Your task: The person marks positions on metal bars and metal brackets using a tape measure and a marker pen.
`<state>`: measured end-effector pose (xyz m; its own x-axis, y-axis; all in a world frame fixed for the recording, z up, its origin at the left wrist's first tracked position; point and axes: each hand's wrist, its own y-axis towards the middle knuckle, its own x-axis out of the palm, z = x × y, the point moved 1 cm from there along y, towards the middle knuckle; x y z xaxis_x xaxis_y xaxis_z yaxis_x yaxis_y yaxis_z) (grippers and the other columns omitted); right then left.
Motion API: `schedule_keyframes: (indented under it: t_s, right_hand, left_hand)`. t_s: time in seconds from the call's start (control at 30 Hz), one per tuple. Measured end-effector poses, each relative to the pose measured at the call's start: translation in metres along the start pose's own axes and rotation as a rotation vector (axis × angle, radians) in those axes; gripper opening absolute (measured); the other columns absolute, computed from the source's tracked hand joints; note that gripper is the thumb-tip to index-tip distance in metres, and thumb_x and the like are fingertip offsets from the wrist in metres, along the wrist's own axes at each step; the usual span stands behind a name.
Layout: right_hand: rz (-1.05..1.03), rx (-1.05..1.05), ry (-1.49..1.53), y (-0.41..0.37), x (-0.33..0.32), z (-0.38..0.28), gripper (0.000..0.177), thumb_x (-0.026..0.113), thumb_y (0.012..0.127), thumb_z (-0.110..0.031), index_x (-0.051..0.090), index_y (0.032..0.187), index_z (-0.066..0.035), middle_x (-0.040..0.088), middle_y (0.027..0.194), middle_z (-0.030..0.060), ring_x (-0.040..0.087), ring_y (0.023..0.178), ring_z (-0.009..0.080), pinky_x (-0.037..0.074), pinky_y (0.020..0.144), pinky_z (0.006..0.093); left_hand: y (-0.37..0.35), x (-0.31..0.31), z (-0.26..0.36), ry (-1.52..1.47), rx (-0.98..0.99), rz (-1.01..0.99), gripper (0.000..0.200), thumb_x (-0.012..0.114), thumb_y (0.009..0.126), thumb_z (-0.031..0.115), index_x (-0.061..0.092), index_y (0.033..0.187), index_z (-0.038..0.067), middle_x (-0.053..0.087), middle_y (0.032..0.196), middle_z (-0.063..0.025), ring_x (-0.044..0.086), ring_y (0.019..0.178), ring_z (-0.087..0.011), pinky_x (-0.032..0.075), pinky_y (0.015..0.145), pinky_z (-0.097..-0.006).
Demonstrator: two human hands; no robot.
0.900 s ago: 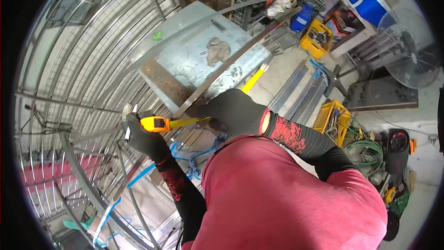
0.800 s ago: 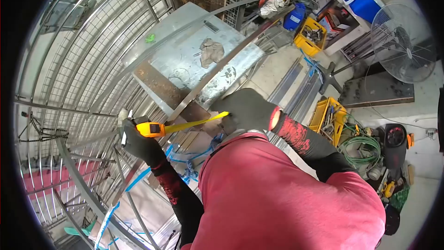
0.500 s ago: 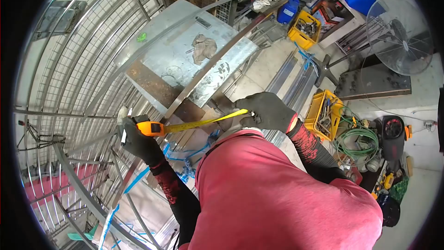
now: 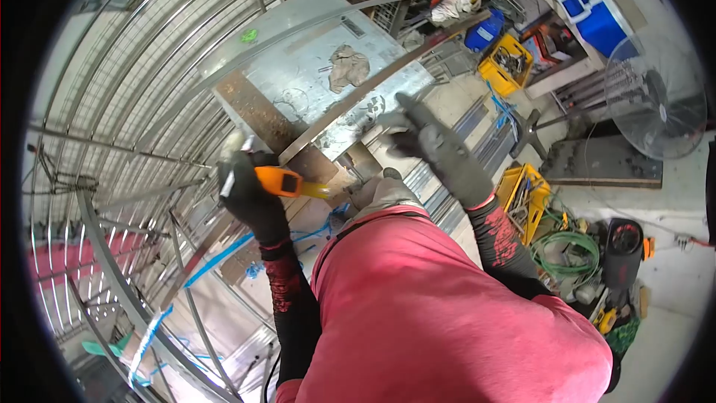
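My left hand (image 4: 253, 198), in a dark glove, is closed round an orange tape measure (image 4: 279, 180). A short length of yellow blade (image 4: 315, 190) sticks out of its case. A slim white stick-like thing (image 4: 228, 183) also shows at the fingers of that hand. My gloved right hand (image 4: 446, 151) holds nothing; its fingers are apart and partly smeared by motion, over the near right corner of the metal-topped table (image 4: 261, 78). A long flat metal bar (image 4: 373, 82) slants across that table, its near end close to the tape measure.
A crumpled cloth (image 4: 348, 69) lies on the table, and a curved metal strip (image 4: 298, 27) crosses its far side. Metal bars and mesh (image 4: 142, 75) rise at left. To the right stand yellow crates (image 4: 507, 65), a fan (image 4: 656, 97) and a coiled green hose (image 4: 570, 254).
My right hand has let go of the tape's end and risen with fingers spread. Most of the yellow blade has gone back into the case. The left hand has shifted slightly right in view.
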<state>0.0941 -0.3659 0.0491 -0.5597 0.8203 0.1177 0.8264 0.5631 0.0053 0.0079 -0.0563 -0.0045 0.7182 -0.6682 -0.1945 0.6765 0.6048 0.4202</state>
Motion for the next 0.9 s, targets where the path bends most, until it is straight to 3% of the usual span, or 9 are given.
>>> schedule_keyframes:
  t_s: [0.33,0.5,0.57,0.6,0.63,0.67,0.73,0.87,0.9]
  right_hand:
    - [-0.389,0.522,0.528,0.023,0.035,0.029,0.074,0.065,0.114,-0.034,0.032,0.173,-0.002,0.062,0.152,0.0141,0.061,0.142,0.0260,0.053,0.117,0.0455]
    - [-0.583,0.151,-0.135,0.094,-0.035,0.033,0.071,0.084,0.098,-0.025,0.057,0.158,0.000,0.067,0.146,0.0131,0.066,0.133,0.0237,0.053,0.114,0.0384]
    - [-0.528,-0.102,-0.567,0.137,-0.064,0.020,0.074,0.090,0.092,-0.033,0.060,0.153,-0.004,0.070,0.139,0.0141,0.069,0.126,0.0250,0.054,0.111,0.0384]
    - [-0.444,-0.301,-0.787,0.161,-0.078,0.016,0.076,0.093,0.089,-0.035,0.062,0.150,-0.004,0.071,0.135,0.0158,0.071,0.124,0.0271,0.054,0.110,0.0387]
    - [-0.385,-0.333,-0.827,0.189,-0.097,0.026,0.076,0.094,0.088,-0.037,0.063,0.149,-0.004,0.073,0.132,0.0165,0.072,0.121,0.0287,0.056,0.107,0.0394]
    - [-0.323,-0.364,-0.866,0.216,-0.117,0.043,0.077,0.094,0.088,-0.040,0.063,0.149,-0.003,0.074,0.128,0.0171,0.073,0.117,0.0302,0.057,0.105,0.0401]
    - [-0.294,-0.359,-0.960,0.270,-0.152,0.076,0.076,0.093,0.089,-0.042,0.065,0.148,-0.005,0.076,0.126,0.0166,0.073,0.117,0.0307,0.057,0.104,0.0424]
    - [-0.268,-0.341,-1.062,0.327,-0.182,0.114,0.075,0.092,0.084,-0.049,0.068,0.142,-0.007,0.079,0.111,0.0205,0.077,0.106,0.0392,0.060,0.094,0.0467]
    - [-0.311,-0.326,-1.132,0.333,-0.184,0.121,0.075,0.090,0.085,-0.049,0.068,0.143,-0.008,0.079,0.112,0.0200,0.077,0.106,0.0398,0.060,0.094,0.0476]
  left_hand:
    - [-0.059,0.074,0.035,-0.097,0.060,-0.138,0.039,0.063,0.108,0.023,0.071,0.135,-0.005,0.072,0.130,-0.0146,0.071,0.110,-0.0254,0.056,0.096,-0.0362]
    - [-0.031,0.066,0.065,-0.205,-0.126,0.021,0.045,0.058,0.112,0.024,0.065,0.147,-0.003,0.068,0.144,-0.0180,0.071,0.113,-0.0261,0.056,0.099,-0.0376]
    - [-0.063,0.034,0.003,-0.002,0.117,0.211,0.029,0.054,0.111,0.005,0.067,0.136,-0.002,0.072,0.125,-0.0188,0.072,0.102,-0.0321,0.058,0.091,-0.0414]
    - [-0.057,0.007,0.031,0.980,0.175,0.194,0.031,0.053,0.104,-0.007,0.066,0.131,-0.002,0.070,0.112,-0.0230,0.071,0.099,-0.0394,0.057,0.086,-0.0468]
    - [-0.047,-0.011,0.047,0.904,0.119,0.256,0.037,0.052,0.100,-0.009,0.066,0.134,-0.003,0.069,0.110,-0.0276,0.069,0.099,-0.0444,0.055,0.083,-0.0516]
    - [-0.066,-0.035,0.046,0.814,-0.244,0.288,0.037,0.050,0.106,-0.004,0.063,0.141,-0.002,0.073,0.122,-0.0260,0.073,0.111,-0.0402,0.058,0.091,-0.0460]
    - [-0.087,-0.068,0.051,-0.114,-0.262,0.520,0.052,0.042,0.121,0.037,0.053,0.157,0.000,0.063,0.155,-0.0219,0.062,0.143,-0.0356,0.054,0.118,-0.0483]
    - [-0.156,-0.101,0.096,-0.286,-0.400,0.689,0.082,0.045,0.109,0.077,0.053,0.160,0.013,0.069,0.146,-0.0246,0.069,0.132,-0.0387,0.058,0.108,-0.0621]
    - [-0.193,-0.118,0.095,-0.279,-0.489,0.790,0.089,0.049,0.105,0.083,0.052,0.163,0.016,0.075,0.119,-0.0166,0.075,0.105,-0.0345,0.060,0.101,-0.0621]
